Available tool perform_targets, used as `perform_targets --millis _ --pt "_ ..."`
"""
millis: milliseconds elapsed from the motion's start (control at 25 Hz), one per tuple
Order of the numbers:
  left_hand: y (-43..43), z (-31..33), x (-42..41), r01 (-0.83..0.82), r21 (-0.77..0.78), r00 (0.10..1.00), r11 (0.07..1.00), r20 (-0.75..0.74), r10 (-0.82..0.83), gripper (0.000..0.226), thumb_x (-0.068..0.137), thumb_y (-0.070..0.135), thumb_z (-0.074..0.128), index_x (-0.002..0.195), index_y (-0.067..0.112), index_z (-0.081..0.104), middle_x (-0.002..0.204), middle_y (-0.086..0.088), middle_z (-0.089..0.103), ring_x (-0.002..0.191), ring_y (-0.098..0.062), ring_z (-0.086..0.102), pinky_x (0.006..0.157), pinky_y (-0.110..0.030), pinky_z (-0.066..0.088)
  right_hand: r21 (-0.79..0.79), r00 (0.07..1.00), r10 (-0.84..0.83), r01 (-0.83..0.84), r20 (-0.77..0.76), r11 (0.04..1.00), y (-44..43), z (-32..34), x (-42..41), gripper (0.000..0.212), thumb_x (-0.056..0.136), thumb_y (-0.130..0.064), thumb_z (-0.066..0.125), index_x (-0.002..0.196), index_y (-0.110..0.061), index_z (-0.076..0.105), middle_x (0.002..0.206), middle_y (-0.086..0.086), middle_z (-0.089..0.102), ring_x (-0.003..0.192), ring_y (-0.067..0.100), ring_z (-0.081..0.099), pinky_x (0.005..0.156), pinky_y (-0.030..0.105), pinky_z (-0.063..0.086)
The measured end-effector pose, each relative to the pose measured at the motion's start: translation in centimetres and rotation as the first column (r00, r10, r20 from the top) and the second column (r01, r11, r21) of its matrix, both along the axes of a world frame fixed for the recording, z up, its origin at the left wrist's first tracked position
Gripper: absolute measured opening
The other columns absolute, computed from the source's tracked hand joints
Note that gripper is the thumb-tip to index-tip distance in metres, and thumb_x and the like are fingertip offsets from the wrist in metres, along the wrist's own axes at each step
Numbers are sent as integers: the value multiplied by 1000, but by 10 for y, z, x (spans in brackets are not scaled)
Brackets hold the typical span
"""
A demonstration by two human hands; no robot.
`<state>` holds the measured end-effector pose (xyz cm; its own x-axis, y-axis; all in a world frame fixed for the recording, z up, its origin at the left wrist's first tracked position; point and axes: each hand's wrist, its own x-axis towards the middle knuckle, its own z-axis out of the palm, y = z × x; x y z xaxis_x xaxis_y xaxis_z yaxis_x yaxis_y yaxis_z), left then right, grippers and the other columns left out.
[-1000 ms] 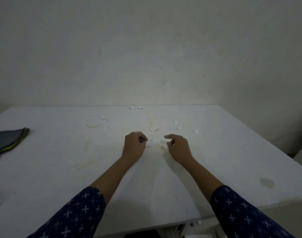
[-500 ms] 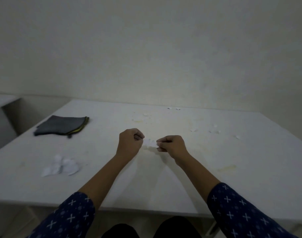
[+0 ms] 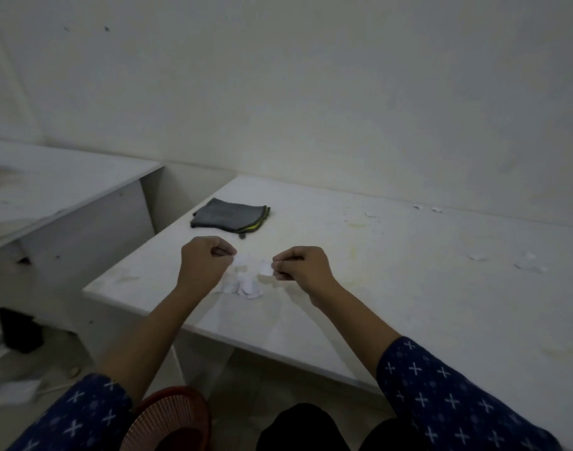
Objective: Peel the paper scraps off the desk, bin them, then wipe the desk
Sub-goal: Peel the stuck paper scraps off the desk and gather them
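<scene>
White paper lies in a small heap of scraps near the desk's left front corner, directly below the gap between the two hands. The right hand hovers above the desk, its grip closed to a fine pinch of thumb and forefinger on one paper scrap, which hangs at nine o'clock from its knuckles. The left hand is curled into a fist just across from it; another white piece shows right beside its fingertips, but whether that grip actually has hold of it cannot be told. A folded grey cloth with a yellow-green edge lies flat on the desk at twelve o'clock from the left hand, well apart from the heap. Loose scraps dot the surface at three o'clock from the right hand, with two tiny ones by the wall at one o'clock. Yellowish stains mark the desk between the right hand and those pieces. A red basket sits on the floor at six o'clock, below the desk's front edge and partly covered by the left blue sleeve patterned with white crosses. A second desk stands at nine o'clock, a narrow gap separating the two.
</scene>
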<state>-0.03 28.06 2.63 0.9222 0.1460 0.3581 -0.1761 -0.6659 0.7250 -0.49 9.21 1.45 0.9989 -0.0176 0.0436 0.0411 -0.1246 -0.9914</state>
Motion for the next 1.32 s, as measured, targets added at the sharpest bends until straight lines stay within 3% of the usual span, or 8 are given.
perform_targets --millis 280,480,560,640,720,840,1120,1320 --pt "20 -14 -4 54 102 998 993 36 -58 14 76 -1 65 80 8 73 84 -9 73 68 -7 59 68 -7 41 -185 995 53 -36 85 982 40 -8 -1 10 77 3 64 83 1 72 72 19 69 64 25 64 74 38 60" --pt "-13 -22 1 155 210 985 965 38 -167 28 86 7 57 112 10 64 126 -10 61 120 -22 53 101 -20 30 -304 974 -35 104 223 947 15 -10 1 20 82 -2 56 93 -7 72 84 4 68 79 15 62 80 27 51" --pt "-39 -22 5 234 277 968 932 25 -251 38 87 10 56 125 12 56 139 -9 50 133 -22 40 108 -24 26 -406 951 -57 183 303 895 -15 -9 1 24 87 -5 53 107 -8 67 101 7 69 91 16 60 86 28 48" --pt "-72 -23 9 320 360 942 876 -25 -334 47 89 15 53 135 16 45 148 -8 38 140 -20 29 113 -30 23 -631 947 -14 224 321 743 -52 -8 -1 36 93 -14 47 129 -11 52 129 8 58 117 20 53 101 33 41" --pt "-113 -26 10 405 390 911 827 -91 -403 50 91 23 50 139 19 38 152 -5 30 143 -18 22 114 -32 21 -815 955 2 252 297 521 -96 -10 -8 46 98 -23 38 144 -16 32 151 6 34 137 22 33 111 35 27" --pt "-178 -29 13 500 381 863 778 -143 -485 50 93 29 47 140 20 36 153 -4 28 143 -17 20 114 -31 20 -887 971 -85 239 224 395 -160 -12 -17 53 100 -30 31 150 -19 16 159 4 10 146 21 15 117 36 15" --pt "-346 -33 25 659 339 745 672 -173 -644 48 91 28 51 137 17 41 150 -6 35 140 -20 28 112 -33 24 -916 936 -337 224 106 334 -303 -26 -41 59 100 -33 31 150 -13 8 160 9 3 147 25 7 119 39 8" --pt "-441 -32 48 673 315 731 670 -141 -668 43 88 22 53 128 10 49 128 -11 54 117 -28 50 98 -38 41 -888 881 -458 300 118 349 -389 -29 -44 55 100 -24 33 150 -11 14 159 11 11 146 26 14 117 38 15"
